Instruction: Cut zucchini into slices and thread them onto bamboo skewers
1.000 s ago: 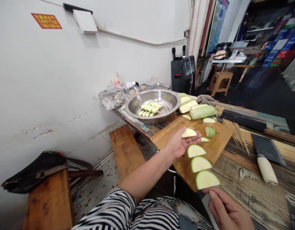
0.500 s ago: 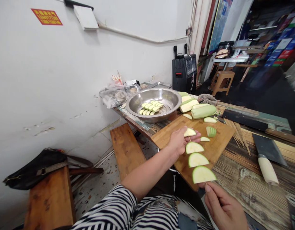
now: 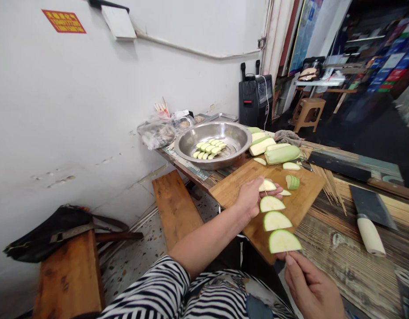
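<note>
Pale-green courgette slices (image 3: 277, 221) sit spaced along a skewer (image 3: 287, 254), its near end pinched by the right hand (image 3: 312, 283), seemingly for steady aim. The left hand (image 3: 252, 195) holds the farthest slice (image 3: 268, 185) over the wooden board (image 3: 231, 181), probably bracing it against the point.

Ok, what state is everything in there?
left hand, holding a zucchini slice
right hand, pinching the skewer's end
skewer, threaded with zucchini slices
steel basin, upright, partly filled
white-handled cleaver, lying flat, unheld
loose skewers, fanned out
cutting board, flat, slices on top
</note>
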{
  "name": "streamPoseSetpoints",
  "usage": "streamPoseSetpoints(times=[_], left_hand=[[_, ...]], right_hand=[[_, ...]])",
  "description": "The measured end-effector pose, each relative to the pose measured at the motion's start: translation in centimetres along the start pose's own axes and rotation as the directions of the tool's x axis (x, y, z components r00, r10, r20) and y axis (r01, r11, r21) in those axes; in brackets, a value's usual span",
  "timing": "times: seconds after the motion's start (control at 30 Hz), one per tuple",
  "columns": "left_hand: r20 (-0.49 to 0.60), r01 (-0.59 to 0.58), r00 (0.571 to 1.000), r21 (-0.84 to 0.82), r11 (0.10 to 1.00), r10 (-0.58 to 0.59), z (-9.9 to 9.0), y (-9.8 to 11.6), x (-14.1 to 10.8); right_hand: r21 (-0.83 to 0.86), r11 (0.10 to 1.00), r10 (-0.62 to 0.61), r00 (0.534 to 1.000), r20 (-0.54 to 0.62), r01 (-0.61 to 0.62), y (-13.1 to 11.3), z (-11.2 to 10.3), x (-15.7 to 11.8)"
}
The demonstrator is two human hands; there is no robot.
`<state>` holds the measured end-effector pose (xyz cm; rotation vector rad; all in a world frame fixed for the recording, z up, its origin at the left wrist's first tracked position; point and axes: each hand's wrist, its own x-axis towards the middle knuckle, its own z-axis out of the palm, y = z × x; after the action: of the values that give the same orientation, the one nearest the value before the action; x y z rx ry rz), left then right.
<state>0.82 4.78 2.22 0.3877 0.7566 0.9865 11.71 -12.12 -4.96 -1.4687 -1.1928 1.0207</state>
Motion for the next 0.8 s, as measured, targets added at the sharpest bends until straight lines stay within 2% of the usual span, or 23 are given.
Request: streamPoseSetpoints(times=[0.27,0.6,0.8], left_hand=[[0.01,0.002,1.0,-0.022,1.0,-0.002,0.1,-0.8,0.1],[0.03,-0.001,1.0,-0.002,1.0,0.002,-0.4,-1.5,0.6],[0.055,-0.051,0.997,0.021,0.998,0.049,-0.5,-1.9,0.6]], right_hand=[[-0.007,1.0,0.019,1.0,0.007,-0.019,-0.1,0.0,0.0],[-0.195,0.967,-0.173,0.985,-0.028,0.164,-0.8,0.3,0.4],[-0.273,0.946,-0.191,0.981,-0.029,0.176,-0.6,0.2,0.4]])
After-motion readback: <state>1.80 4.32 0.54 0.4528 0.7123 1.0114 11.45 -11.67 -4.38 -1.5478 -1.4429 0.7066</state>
